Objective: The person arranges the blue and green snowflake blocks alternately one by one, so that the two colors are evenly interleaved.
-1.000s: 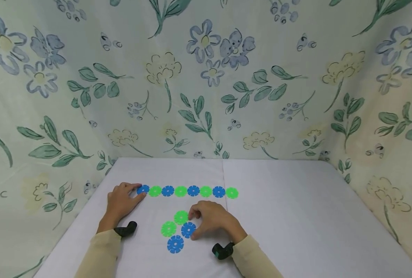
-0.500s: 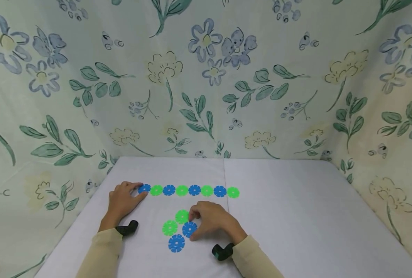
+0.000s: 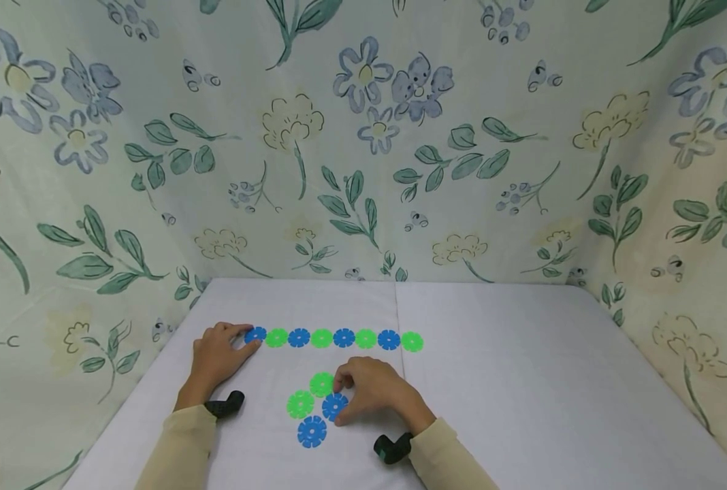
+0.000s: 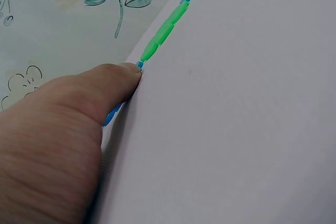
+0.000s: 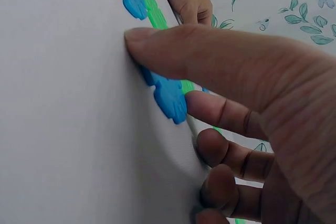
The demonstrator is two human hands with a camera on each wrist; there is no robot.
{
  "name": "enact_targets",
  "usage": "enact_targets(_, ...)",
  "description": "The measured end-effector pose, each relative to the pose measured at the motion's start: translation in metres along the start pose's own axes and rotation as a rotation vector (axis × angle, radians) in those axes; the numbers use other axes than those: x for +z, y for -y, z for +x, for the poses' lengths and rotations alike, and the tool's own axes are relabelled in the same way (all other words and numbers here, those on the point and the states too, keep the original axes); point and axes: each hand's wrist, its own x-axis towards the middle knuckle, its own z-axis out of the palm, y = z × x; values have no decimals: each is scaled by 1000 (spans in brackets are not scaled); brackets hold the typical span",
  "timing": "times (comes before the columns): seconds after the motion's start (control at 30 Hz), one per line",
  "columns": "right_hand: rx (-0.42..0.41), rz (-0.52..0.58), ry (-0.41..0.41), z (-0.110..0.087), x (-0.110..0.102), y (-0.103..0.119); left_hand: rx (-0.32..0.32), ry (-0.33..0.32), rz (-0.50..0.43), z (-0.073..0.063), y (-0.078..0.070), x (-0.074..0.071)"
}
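Blue and green notched snowflake discs lie flat on the white table. Several form a straight row, alternating in colour. At the row's left end my left hand [image 3: 213, 357] pinches the blue snowflake disc [image 3: 256, 335] between thumb and index finger; in the left wrist view my thumb [image 4: 118, 82] covers part of it. Below the row, my right hand [image 3: 376, 388] holds another blue snowflake disc [image 3: 334, 407] by its edges, thumb on the near side, index finger on the far side. Beside it lie a green disc [image 3: 322, 384], a second green disc [image 3: 300, 404] and a blue disc [image 3: 312, 432].
The row ends at the right with a green disc [image 3: 412, 341], close to a fold line in the white cloth [image 3: 523, 381]. Flowered fabric [image 3: 363, 170] rises behind the table and on both sides. A black wrist device [image 3: 394, 448] sits at each sleeve.
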Motion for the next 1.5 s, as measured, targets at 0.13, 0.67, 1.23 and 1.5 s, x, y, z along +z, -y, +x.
enact_targets(0.13,7,5,-4,0,1,0,2,-2,0,-1,-1,-1)
enact_targets(0.67,-36,-21,-2,-2,0,4,0,1,-11,-3,-2,-2)
enact_targets(1.23,-112,-87,8,-1,-2,1,-4,-4,-8,-1,-2,0)
enact_targets(1.5,-142,-81,3,-2,-4,-1,-6,-2,-5,0,2,2)
